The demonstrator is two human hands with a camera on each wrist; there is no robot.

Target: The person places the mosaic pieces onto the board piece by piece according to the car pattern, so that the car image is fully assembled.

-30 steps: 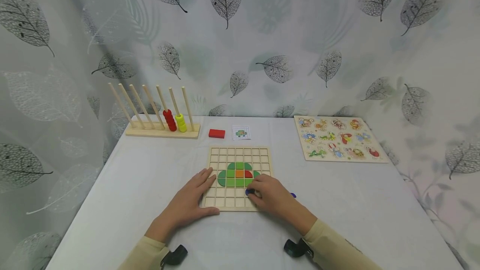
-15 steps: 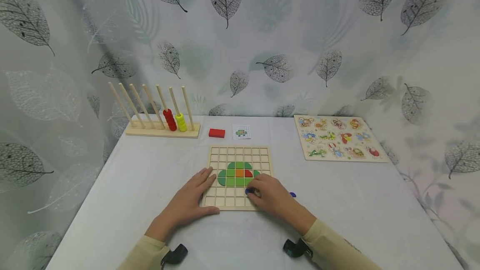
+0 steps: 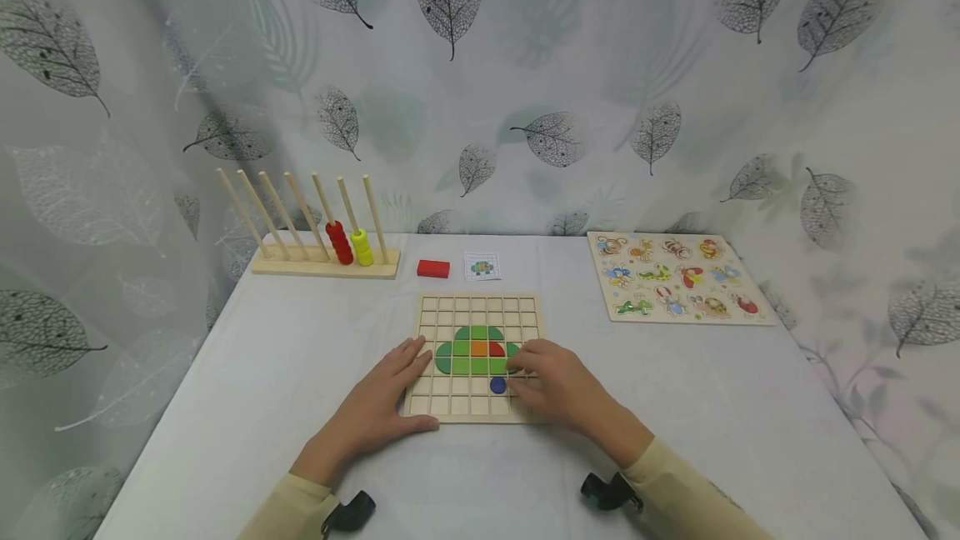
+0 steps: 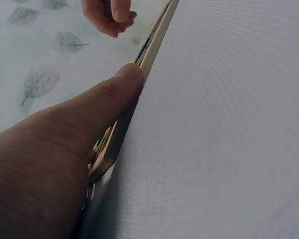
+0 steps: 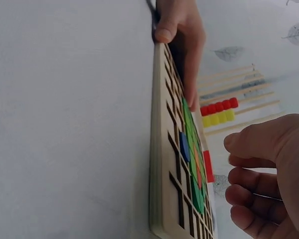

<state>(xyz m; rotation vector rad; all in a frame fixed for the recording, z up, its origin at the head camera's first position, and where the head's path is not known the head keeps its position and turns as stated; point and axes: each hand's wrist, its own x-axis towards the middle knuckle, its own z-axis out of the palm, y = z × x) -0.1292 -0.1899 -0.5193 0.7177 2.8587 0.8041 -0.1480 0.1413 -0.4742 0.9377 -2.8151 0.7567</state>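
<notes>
A square wooden grid board [image 3: 457,402] lies on the white table, bearing a shape of green pieces [image 3: 461,347] with an orange square [image 3: 478,347] and a red piece [image 3: 497,348]. My left hand [image 3: 378,394] rests along the board's left side, fingers extended, thumb at the front edge; the left wrist view shows the thumb [image 4: 119,87] against that edge. A round blue piece [image 3: 498,385] lies below the green shape. Just right of it hovers my right hand [image 3: 566,386]; the right wrist view shows its fingers [image 5: 254,181] loosely curled, apart from the board, holding nothing visible.
Behind the board are a red block [image 3: 433,269] and a small picture card [image 3: 482,266]. A peg abacus [image 3: 322,268] with red and yellow beads stands back left. An animal puzzle board [image 3: 678,277] lies back right. A leaf-patterned curtain hangs behind the table.
My right hand has let go of the round blue piece and moved slightly right. Another blue piece, seen earlier to the right of that hand, is out of sight. The left hand stays put.
</notes>
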